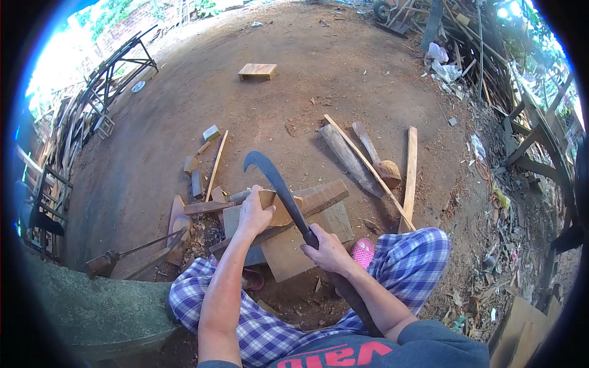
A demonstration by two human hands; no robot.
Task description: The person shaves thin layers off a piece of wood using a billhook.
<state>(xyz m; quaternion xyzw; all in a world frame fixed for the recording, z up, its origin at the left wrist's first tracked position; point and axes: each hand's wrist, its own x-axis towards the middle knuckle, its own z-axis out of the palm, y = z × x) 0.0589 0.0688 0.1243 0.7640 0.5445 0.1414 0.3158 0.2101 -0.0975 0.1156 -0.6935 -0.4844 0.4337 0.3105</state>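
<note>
My right hand (327,250) is wrapped round the long dark handle of a billhook (279,183), whose hooked blade points up and to the left. My left hand (254,213) grips a small piece of wood (281,216) by its upper left side. The blade crosses over that piece in this view. Beneath it lies a thick wooden beam (325,196), set across a flat board (288,254) between my feet. A pink sandal (362,253) shows beside the board at the right.
Wooden strips (410,178), a mallet (385,172) and a bow saw (147,245) lie around me. A low wooden stool (257,71) stands farther off. Stacked sticks (472,49) line the right side; a concrete edge (104,306) is at my left.
</note>
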